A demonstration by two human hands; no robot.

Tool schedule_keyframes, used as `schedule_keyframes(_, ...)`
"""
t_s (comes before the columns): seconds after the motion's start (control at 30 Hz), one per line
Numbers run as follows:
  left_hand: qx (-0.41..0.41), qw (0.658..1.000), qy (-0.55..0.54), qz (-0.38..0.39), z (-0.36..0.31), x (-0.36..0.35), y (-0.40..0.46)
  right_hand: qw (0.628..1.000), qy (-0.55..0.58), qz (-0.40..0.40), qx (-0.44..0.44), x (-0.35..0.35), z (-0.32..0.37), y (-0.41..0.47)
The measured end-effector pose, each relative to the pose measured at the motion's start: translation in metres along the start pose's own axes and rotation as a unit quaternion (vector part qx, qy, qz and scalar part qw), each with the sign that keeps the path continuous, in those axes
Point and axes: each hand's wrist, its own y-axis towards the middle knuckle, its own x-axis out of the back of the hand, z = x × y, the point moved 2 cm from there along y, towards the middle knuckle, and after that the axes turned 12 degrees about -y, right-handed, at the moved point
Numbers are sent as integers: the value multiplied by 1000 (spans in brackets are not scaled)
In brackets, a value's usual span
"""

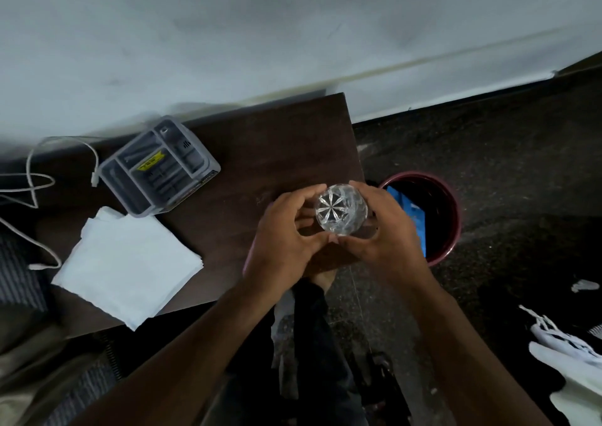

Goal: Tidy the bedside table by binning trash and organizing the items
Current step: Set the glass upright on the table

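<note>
I have both hands wrapped round one cut-glass tumbler (341, 209): my left hand (286, 240) curls in from one side, my right hand (381, 230) from the other, fingers bent against the wall of the glass, thumbs close together on the near side. The tumbler sits at the right front corner of the bedside table (277, 152), near the edge closest to the bin; whether its base rests on the wood or is lifted clear, I cannot tell from above.

I judge it rigid, fairly heavy for its size and breakable — the faceted pattern should give some purchase, but glass is slick, so holding the wall on opposite sides looks the safe place.

Counting outward: one tumbler, one folded white cloth (130, 262) lying flat on the left part of the table, one clear plastic organizer (159, 168) with several compartments toward the back, and a white cable (39, 184) looping off the left edge. On the floor just beside the table stands one dark red bin (456, 217) with something blue inside.
</note>
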Motion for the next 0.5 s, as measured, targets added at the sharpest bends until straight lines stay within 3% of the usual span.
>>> schedule_keyframes(0.27, -21, 999, -20, -22, -39, 29, 54, 999, -1, -22, 31, 12, 37, 71)
schedule_keyframes(0.5, -52, 998, 28, -32, -58, 42, 96, 997, -23, -37, 58, 16, 47, 124)
